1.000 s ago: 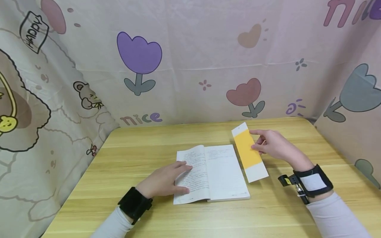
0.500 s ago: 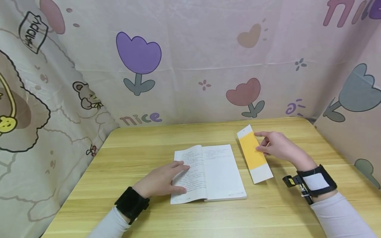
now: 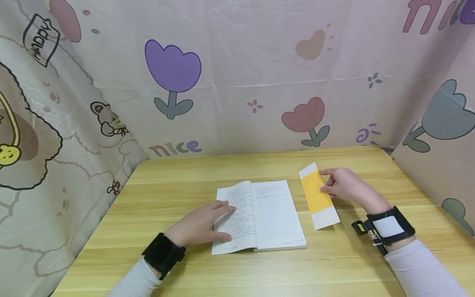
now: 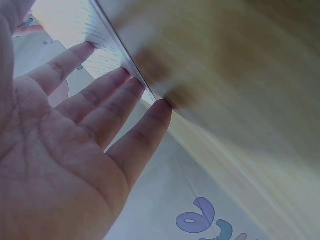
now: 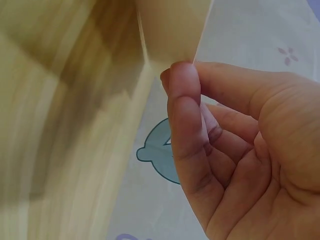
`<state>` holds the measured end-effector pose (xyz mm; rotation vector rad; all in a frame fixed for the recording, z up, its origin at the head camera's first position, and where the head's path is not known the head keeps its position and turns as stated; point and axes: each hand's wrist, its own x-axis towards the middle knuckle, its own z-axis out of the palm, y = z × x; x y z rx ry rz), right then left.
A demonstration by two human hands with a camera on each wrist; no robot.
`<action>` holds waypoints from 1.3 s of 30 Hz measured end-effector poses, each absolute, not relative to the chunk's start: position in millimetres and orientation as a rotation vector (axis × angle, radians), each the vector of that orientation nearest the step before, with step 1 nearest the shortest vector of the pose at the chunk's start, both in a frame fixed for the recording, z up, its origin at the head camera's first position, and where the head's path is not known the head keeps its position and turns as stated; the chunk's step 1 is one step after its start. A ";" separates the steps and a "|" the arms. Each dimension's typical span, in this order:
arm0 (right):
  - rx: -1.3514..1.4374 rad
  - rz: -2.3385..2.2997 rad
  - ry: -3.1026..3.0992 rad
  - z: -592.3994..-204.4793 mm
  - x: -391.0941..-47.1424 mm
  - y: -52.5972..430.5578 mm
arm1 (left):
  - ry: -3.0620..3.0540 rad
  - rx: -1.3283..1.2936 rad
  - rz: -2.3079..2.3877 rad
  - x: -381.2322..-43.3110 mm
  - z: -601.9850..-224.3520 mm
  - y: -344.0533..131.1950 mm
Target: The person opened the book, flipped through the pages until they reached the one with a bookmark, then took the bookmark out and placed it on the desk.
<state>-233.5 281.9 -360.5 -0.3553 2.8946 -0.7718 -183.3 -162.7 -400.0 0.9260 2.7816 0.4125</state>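
An open book (image 3: 278,218) lies on the wooden table, printed text on its left page and mostly blank paper on its right. My left hand (image 3: 200,225) rests on the left page with fingers spread; the left wrist view shows its fingertips (image 4: 162,105) along the book's edge. To the right of the book, my right hand (image 3: 345,185) pinches the right edge of a bookmark-like card (image 3: 316,192), yellow in the middle with white ends. In the right wrist view the card (image 5: 172,30) sits between thumb and fingers, tilted above the table.
The wooden table (image 3: 167,177) meets a printed cloth backdrop (image 3: 237,62) at its back edge. Cloth also hangs at the left and right sides. Each wrist wears a black strap, such as the right strap (image 3: 391,227).
My right hand has carried the card a little to the right and lower in the head view, away from the book. The book and left hand have shifted slightly left.
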 end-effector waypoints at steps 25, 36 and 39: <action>-0.237 -0.412 2.986 -381.8 -237.2 273.7 | 2.785 0.923 0.431 -185.8 -401.1 -161.9; -0.338 -0.369 3.079 -385.0 -233.0 273.2 | 2.800 0.928 0.410 -185.8 -403.9 -162.5; -0.333 -0.366 3.075 -384.6 -230.6 271.8 | 2.799 0.915 0.402 -185.7 -404.5 -163.4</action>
